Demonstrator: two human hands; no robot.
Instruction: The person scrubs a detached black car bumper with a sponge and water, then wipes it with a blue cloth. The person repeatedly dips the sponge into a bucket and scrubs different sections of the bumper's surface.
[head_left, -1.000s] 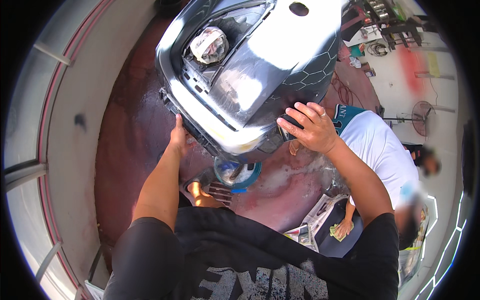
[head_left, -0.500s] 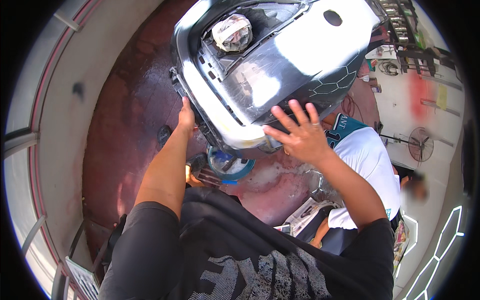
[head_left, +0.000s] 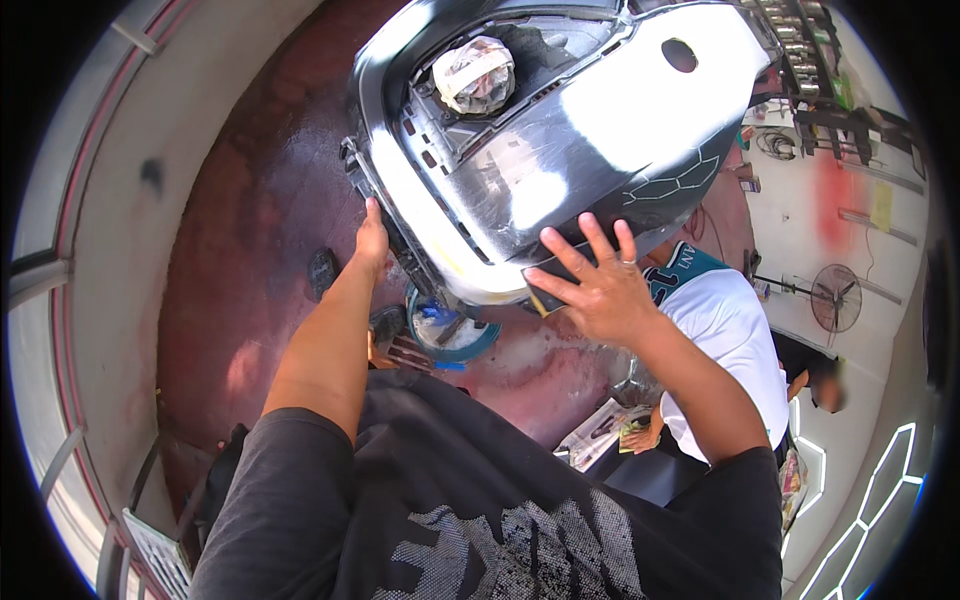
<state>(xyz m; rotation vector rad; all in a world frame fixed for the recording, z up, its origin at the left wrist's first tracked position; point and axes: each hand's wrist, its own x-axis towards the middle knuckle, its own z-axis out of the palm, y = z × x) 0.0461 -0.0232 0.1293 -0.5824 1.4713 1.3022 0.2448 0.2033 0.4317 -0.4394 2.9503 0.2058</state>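
A car bumper (head_left: 580, 130) with a glossy dark surface and bright white reflections fills the upper middle, tilted and raised above the floor. My left hand (head_left: 372, 243) grips its lower left edge, thumb up along the rim; the other fingers are mostly hidden behind it. My right hand (head_left: 605, 290) rests against the bumper's near right side, fingers spread and stretched out. Beside the right thumb shows a small dark piece with a yellowish edge; I cannot tell whether it belongs to the bumper. A crumpled, taped paper bundle (head_left: 474, 76) sits in the bumper's opening.
A blue tub (head_left: 480, 345) with cloudy water stands on the red floor below the bumper. Close on my right, a person in a white shirt (head_left: 725, 330) bends over newspaper (head_left: 590, 432). A fan (head_left: 835, 298) and shelves of cans (head_left: 800, 60) are farther right.
The bumper has shifted slightly right and down in view, with my right hand still spread at it. The co-worker's hand has moved up over the newspaper.
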